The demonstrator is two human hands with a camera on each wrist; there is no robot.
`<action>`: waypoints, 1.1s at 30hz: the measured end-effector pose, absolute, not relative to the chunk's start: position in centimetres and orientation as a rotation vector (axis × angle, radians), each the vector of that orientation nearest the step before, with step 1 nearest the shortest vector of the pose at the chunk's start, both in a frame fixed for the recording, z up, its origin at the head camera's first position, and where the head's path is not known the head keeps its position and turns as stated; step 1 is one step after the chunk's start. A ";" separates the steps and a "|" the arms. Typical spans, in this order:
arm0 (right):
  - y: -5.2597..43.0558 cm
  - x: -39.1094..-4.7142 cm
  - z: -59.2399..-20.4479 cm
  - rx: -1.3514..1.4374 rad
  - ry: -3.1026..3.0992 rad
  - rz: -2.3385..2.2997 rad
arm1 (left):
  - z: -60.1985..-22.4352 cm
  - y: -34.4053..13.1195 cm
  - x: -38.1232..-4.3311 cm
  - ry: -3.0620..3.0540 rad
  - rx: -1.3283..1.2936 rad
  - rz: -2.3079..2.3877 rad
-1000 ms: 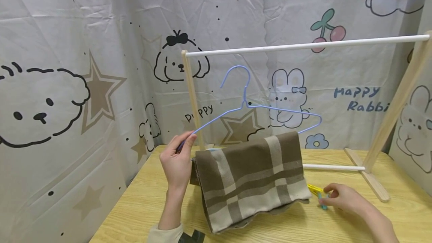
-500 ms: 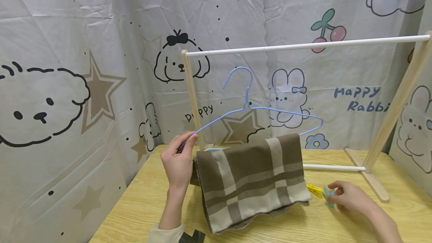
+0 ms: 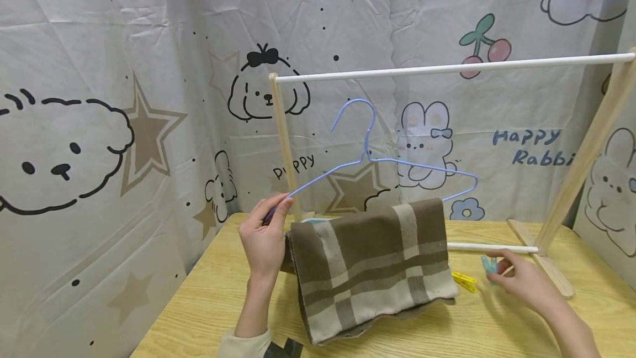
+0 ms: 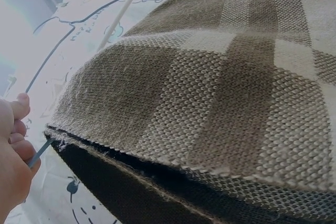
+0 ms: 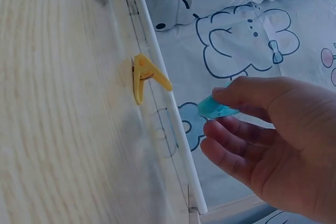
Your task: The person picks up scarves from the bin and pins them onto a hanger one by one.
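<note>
A blue wire hanger (image 3: pixel 367 153) stands tilted above the table, its left corner gripped by my left hand (image 3: pixel 263 242). Over its lower bar hangs a folded brown and cream checked cloth (image 3: pixel 372 269); the left wrist view shows the folded edge of this cloth (image 4: pixel 199 87) close beside the hand (image 4: pixel 16 150). My right hand (image 3: pixel 521 278) pinches a teal clothespin (image 3: pixel 489 265) between thumb and fingers, just above the table. In the right wrist view, the teal clothespin (image 5: pixel 215 108) is apart from a yellow clothespin (image 5: pixel 143 77), which lies on the table.
Behind the cloth stands a wooden rack with a white top rod (image 3: pixel 447 69) and a white lower rod (image 3: pixel 492 247). Its right foot (image 3: pixel 556 280) lies near my right hand. A printed curtain (image 3: pixel 164 98) surrounds the wood-grain table (image 3: pixel 199 314).
My right hand has lifted the teal clothespin off the table, away from the yellow one, and moved it up and slightly right. The left hand and the hanger have shifted very slightly right.
</note>
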State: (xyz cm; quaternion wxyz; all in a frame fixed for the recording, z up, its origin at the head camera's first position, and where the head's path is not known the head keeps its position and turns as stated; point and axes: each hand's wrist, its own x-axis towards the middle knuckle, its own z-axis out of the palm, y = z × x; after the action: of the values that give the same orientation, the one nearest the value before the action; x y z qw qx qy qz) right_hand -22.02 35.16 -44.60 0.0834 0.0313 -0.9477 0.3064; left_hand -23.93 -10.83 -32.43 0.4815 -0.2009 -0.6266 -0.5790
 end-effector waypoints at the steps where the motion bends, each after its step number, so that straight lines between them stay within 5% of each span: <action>1: 35.1 -22.0 -44.5 0.101 -2.817 0.900 | -32.4 -10.8 -23.9 -1.527 -0.491 -1.411; 33: 32.4 -20.5 -40.3 0.254 -2.459 0.931 | -32.6 -10.5 -24.0 -1.523 -0.523 -1.399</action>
State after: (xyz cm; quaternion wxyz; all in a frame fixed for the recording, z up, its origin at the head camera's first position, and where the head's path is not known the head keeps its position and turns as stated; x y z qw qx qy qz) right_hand -20.46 32.45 -40.28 0.2471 0.0933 -0.9020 0.3415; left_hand -24.01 -10.52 -32.59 0.4831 -0.2147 -0.6250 -0.5743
